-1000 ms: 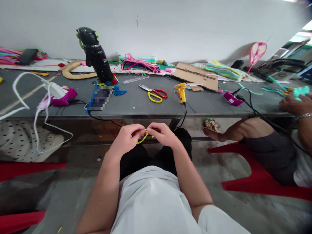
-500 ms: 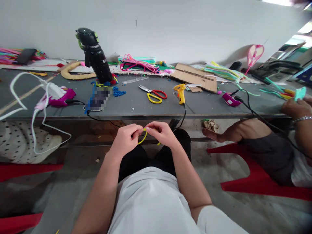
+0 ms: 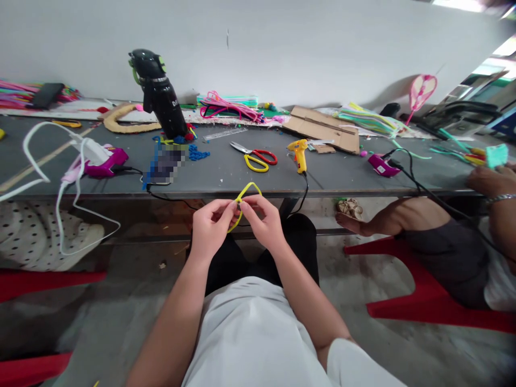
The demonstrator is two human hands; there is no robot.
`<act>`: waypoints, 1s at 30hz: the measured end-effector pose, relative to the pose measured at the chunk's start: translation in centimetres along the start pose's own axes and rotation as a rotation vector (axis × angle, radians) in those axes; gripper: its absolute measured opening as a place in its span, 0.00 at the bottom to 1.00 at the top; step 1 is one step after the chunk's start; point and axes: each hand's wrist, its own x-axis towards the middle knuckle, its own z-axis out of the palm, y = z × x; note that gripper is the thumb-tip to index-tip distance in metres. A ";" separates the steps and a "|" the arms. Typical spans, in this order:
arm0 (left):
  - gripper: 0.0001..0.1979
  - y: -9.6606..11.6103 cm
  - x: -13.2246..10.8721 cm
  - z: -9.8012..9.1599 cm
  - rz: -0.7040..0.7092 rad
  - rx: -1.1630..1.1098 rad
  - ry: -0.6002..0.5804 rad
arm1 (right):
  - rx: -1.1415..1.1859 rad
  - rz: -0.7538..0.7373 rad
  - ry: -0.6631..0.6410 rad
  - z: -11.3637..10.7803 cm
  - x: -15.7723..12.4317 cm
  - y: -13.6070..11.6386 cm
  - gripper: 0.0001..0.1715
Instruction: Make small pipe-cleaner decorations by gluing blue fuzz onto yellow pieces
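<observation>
A yellow pipe cleaner [image 3: 250, 186] is pinched between my two hands, above my lap and just short of the table edge. My left hand [image 3: 213, 223] is closed on it with thumb and finger. My right hand [image 3: 263, 217] grips it from the other side, the fingertips of both hands nearly meeting. One bent part stands up above the fingers and another curves down below them. On the table beyond lie scissors [image 3: 258, 158] with one red and one yellow handle, and a yellow hot glue gun [image 3: 299, 155].
A black bottle [image 3: 167, 105], a phone [image 3: 165, 164] and blue curled pieces [image 3: 198, 152] lie left on the table [image 3: 226, 177]. Cardboard [image 3: 318, 129] and pipe cleaner bundles [image 3: 231, 107] line the wall. At right, a co-worker's hand [image 3: 489, 180] holds a turquoise piece [image 3: 496, 156].
The yellow pipe cleaner has turned, so a bent part now rises above my fingers instead of hanging below. My hands have shifted slightly and the fingers have regripped.
</observation>
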 end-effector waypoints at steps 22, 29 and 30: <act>0.08 -1.8 -0.8 -0.2 0.445 0.491 -0.193 | -0.244 0.175 -0.146 -2.1 0.8 0.8 0.10; 0.12 -1.7 -0.2 -0.1 -0.127 -0.134 -0.224 | -0.322 -0.116 -0.144 -1.6 0.7 0.1 0.09; 0.12 -1.7 0.0 -0.3 -0.193 -0.238 -0.268 | -0.306 -0.140 -0.178 -1.8 0.8 0.0 0.09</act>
